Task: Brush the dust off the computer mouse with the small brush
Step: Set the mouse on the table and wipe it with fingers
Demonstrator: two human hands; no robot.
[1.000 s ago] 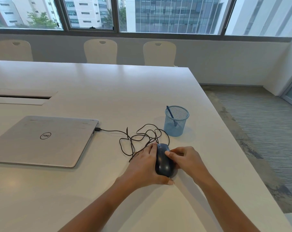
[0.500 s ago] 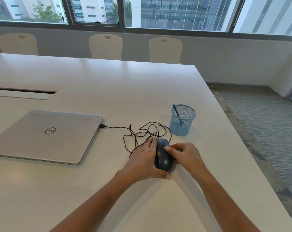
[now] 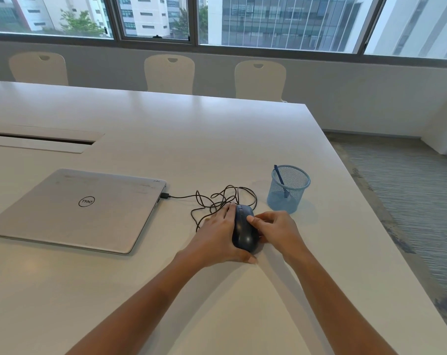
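We read one mark only: the round Dell logo in the middle of the closed silver laptop lid, which lies on the white surface toward its left edge. The logo appears turned around from where we look, so its letters run reversed. A few tiny marks sit near the lid's far right corner, too small for us to make out.

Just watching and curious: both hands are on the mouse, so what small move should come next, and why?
Probably the right hand should let go and reach for the blue brush standing in the mesh cup. Both hands rest on the mouse and neither holds the brush, so no brushing can start. The left hand can steady the mouse meanwhile.
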